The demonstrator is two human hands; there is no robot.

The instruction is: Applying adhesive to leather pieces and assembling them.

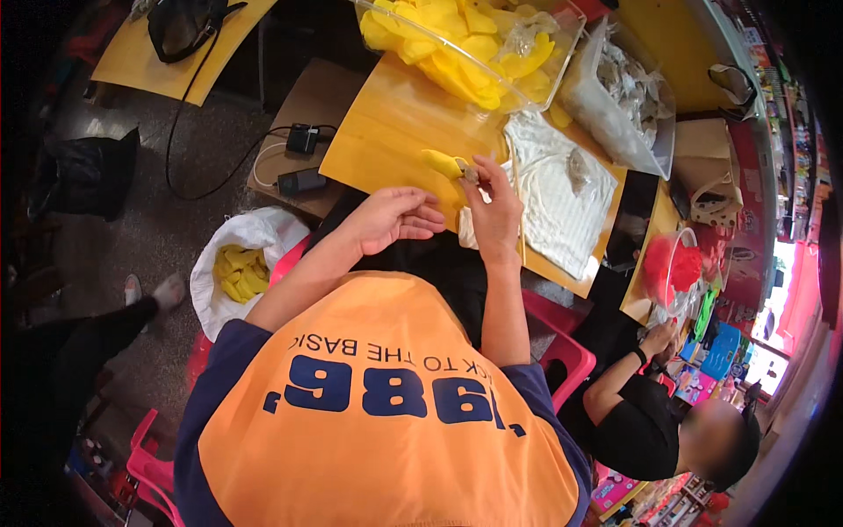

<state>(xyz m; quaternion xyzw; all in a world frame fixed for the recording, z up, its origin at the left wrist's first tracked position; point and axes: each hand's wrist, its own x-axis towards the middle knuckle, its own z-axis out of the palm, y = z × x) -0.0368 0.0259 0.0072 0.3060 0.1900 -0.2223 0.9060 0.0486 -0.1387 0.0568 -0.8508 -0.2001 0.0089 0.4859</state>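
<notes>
Your orange shirt (386, 483) — dark-blue print across the front: big bold numerals (400, 392), a line of thinner capitals (379, 358), both upside-down to you. Packages (698, 386) rightward — too small to read.

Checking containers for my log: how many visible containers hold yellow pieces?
2: a clear bin at the far side of the table, and an open white sack left of the table. Others may be hidden.
</notes>
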